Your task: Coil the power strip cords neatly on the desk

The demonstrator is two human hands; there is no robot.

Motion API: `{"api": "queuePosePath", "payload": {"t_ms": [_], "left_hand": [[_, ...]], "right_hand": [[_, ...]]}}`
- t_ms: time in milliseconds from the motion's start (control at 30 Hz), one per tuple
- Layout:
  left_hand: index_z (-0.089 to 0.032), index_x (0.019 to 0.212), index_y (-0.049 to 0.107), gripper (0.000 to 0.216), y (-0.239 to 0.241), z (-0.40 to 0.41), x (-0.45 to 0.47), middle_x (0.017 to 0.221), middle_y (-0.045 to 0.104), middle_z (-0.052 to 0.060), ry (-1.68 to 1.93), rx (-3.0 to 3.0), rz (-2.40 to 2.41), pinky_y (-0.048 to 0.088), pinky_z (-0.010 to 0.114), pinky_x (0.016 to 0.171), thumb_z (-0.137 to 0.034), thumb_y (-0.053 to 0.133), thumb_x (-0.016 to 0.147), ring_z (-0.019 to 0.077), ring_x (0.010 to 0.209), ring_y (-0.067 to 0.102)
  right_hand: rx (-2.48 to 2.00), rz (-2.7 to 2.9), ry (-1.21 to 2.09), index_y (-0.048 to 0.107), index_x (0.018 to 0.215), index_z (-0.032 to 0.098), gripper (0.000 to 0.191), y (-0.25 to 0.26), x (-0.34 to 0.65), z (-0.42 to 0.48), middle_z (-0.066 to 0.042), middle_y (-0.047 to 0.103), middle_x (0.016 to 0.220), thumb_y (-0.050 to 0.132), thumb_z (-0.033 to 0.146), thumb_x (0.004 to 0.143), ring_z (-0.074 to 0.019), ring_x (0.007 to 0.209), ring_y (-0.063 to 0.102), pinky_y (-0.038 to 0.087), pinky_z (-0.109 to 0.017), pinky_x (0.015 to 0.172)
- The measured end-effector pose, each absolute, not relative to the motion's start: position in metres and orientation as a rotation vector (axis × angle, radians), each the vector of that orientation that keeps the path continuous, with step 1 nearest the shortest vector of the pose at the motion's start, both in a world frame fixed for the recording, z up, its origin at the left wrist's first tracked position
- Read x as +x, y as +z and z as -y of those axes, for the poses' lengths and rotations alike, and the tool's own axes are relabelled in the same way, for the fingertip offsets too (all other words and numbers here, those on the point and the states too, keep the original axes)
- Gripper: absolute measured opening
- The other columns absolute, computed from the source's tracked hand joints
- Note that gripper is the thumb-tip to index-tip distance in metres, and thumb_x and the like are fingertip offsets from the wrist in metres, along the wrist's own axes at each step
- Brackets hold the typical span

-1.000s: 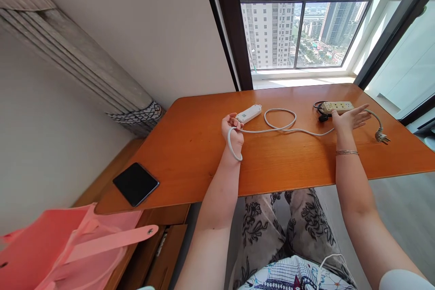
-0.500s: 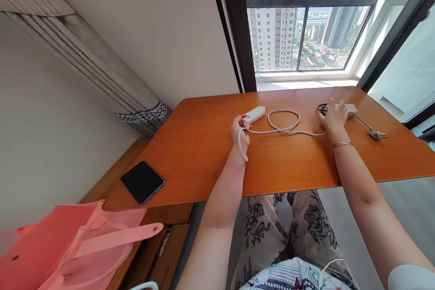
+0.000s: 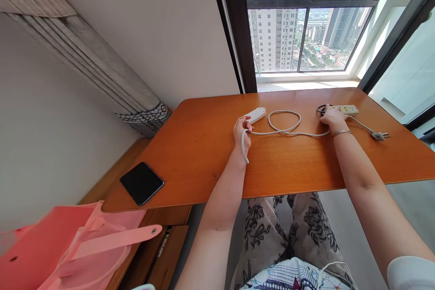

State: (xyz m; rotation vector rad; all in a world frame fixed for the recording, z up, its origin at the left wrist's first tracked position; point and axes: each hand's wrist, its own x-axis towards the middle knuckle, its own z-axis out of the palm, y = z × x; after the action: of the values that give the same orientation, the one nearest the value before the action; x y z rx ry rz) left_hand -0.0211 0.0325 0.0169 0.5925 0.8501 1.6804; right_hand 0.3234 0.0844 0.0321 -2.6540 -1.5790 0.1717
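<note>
My left hand [image 3: 242, 132] is closed round a loop of white cable [image 3: 284, 128] just behind a white power strip [image 3: 255, 114] on the orange wooden table [image 3: 204, 154]. The cable runs in a loop to the right across the table. My right hand [image 3: 331, 117] rests, fingers curled down, on the near end of a beige power strip [image 3: 345, 109], beside a coil of black cord [image 3: 321, 108]. That strip's own grey cord ends in a plug [image 3: 379, 135] lying on the table to the right.
A black phone [image 3: 142, 183] lies on the table's near left corner. A pink bag [image 3: 68, 247] sits low at the left. Grey folded curtain hangs along the left wall. Large windows stand behind the table.
My right hand has gone from open and raised to lowered onto the beige power strip with fingers curled. My left hand keeps its hold on the white cable.
</note>
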Motion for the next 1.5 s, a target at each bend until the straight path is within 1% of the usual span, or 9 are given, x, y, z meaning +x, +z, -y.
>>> {"api": "queuePosePath", "payload": {"t_ms": [100, 200, 467, 767, 1000, 1133, 1300, 1400, 1500], "left_hand": [[-0.015, 0.073, 0.065, 0.018, 0.02, -0.031, -0.021, 0.048, 0.042, -0.008, 1.643, 0.595, -0.81, 0.043, 0.017, 0.052, -0.021, 0.053, 0.085, 0.0033, 0.039, 0.037], [-0.014, 0.078, 0.066, 0.014, 0.024, -0.03, -0.022, 0.053, 0.048, -0.006, 1.425, 0.594, -0.789, 0.044, 0.017, 0.05, -0.023, 0.056, 0.084, 0.0029, 0.038, 0.037], [-0.015, 0.097, 0.068, 0.016, 0.025, -0.028, -0.022, 0.066, 0.064, 0.0, 1.033, 0.735, -0.901, 0.055, 0.024, 0.055, -0.025, 0.058, 0.088, 0.0055, 0.04, 0.044], [-0.015, 0.1, 0.067, 0.021, 0.018, -0.029, -0.023, 0.078, 0.073, 0.003, 1.038, 0.874, -0.834, 0.057, 0.023, 0.059, -0.027, 0.071, 0.082, 0.0092, 0.051, 0.063], [-0.025, 0.122, 0.068, 0.062, 0.012, -0.025, -0.014, 0.126, 0.072, 0.011, 1.136, 0.939, -0.638, 0.061, 0.031, 0.084, -0.018, 0.091, 0.065, 0.0238, 0.104, 0.076], [-0.021, 0.115, 0.07, 0.058, 0.012, -0.023, -0.002, 0.115, 0.076, 0.01, 1.265, 0.824, -0.622, 0.061, 0.033, 0.085, -0.015, 0.092, 0.062, 0.0287, 0.113, 0.073], [-0.022, 0.115, 0.07, 0.052, 0.009, -0.031, 0.0, 0.105, 0.079, 0.006, 1.443, 0.689, -0.703, 0.062, 0.03, 0.081, -0.02, 0.09, 0.068, 0.0257, 0.108, 0.074], [-0.02, 0.114, 0.07, 0.047, 0.01, -0.033, -0.005, 0.109, 0.079, 0.009, 1.527, 0.641, -0.649, 0.062, 0.028, 0.076, -0.029, 0.089, 0.072, 0.0254, 0.106, 0.075], [-0.019, 0.11, 0.07, 0.038, 0.015, -0.033, -0.01, 0.108, 0.079, 0.009, 1.593, 0.558, -0.632, 0.061, 0.026, 0.069, -0.034, 0.085, 0.078, 0.0235, 0.1, 0.076]], "right_hand": [[-2.529, 1.559, 0.065, 0.055, 0.146, 0.021, 0.061, 0.032, 0.32, -0.076, -0.026, 0.054, 0.147, 0.058, 0.029, 0.086, -0.0424, 0.131, 0.058, 0.033, -0.073, 0.109], [-2.367, 1.575, 0.091, 0.064, 0.136, 0.025, 0.053, 0.032, 0.313, -0.064, -0.019, 0.065, 0.134, 0.057, 0.02, 0.084, -0.0374, 0.123, 0.063, 0.038, -0.067, 0.108], [-1.941, 1.413, 0.323, 0.069, 0.118, 0.023, 0.048, 0.028, 0.279, -0.053, -0.015, 0.062, 0.129, 0.071, 0.048, 0.078, -0.0329, 0.118, 0.062, 0.048, -0.051, 0.104], [-1.239, 1.354, 0.086, 0.063, 0.114, 0.024, 0.031, 0.017, 0.264, -0.041, -0.013, 0.053, 0.136, 0.061, 0.034, 0.084, -0.028, 0.13, 0.054, 0.056, -0.046, 0.099], [-1.103, 1.979, -0.135, 0.074, 0.111, 0.033, 0.027, 0.017, 0.223, -0.01, -0.009, 0.058, 0.145, 0.063, 0.021, 0.089, -0.0339, 0.138, 0.051, 0.04, -0.06, 0.115], [-0.797, 2.274, -0.107, 0.07, 0.119, 0.036, 0.037, 0.006, 0.195, -0.003, -0.005, 0.061, 0.144, 0.057, 0.014, 0.091, -0.0295, 0.142, 0.051, 0.044, -0.055, 0.114], [-0.807, 2.023, 0.119, 0.05, 0.137, 0.026, 0.046, -0.006, 0.184, 0.0, -0.017, 0.049, 0.154, 0.061, 0.032, 0.093, -0.0283, 0.134, 0.058, 0.052, -0.052, 0.107], [-0.97, 1.99, 0.296, 0.041, 0.146, 0.021, 0.06, -0.012, 0.191, -0.007, -0.017, 0.064, 0.135, 0.063, 0.033, 0.092, -0.0268, 0.11, 0.07, 0.057, -0.047, 0.095], [-1.141, 2.08, 0.365, 0.058, 0.131, 0.02, 0.038, -0.013, 0.201, -0.017, -0.01, 0.074, 0.107, 0.06, 0.03, 0.093, -0.0254, 0.095, 0.071, 0.057, -0.042, 0.088]]}}
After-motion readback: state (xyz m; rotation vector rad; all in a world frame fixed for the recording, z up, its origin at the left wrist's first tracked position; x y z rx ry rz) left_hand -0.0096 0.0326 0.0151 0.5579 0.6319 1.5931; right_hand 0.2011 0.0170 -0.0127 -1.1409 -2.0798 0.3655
